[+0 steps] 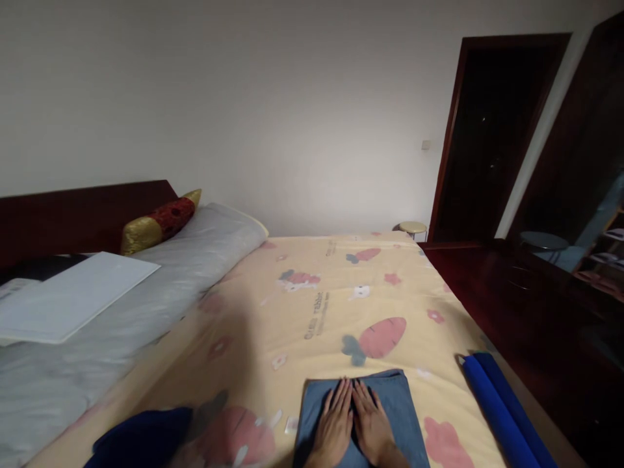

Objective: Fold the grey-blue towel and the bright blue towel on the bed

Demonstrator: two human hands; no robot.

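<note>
Folded grey-blue cloth (pixel 407 419) lies nearest, flat on the yellow printed bedsheet (pixel 302 351); the left hand (pixel 335 416) and right hand (pixel 373 419) rest on it palm down, opened flat with fingers extended, grasping nothing, their fingertips close together at its far edge. Beyond that edge the sheet runs bare towards the wall (pixel 312 130); a strip of it separates the cloth from blue material (pixel 502 409) near the bed's right side. Counted: one dark-blue item (pixel 146 435) lower left, one red-and-gold cushion (pixel 168 218), two stools (pixel 413 227)
</note>
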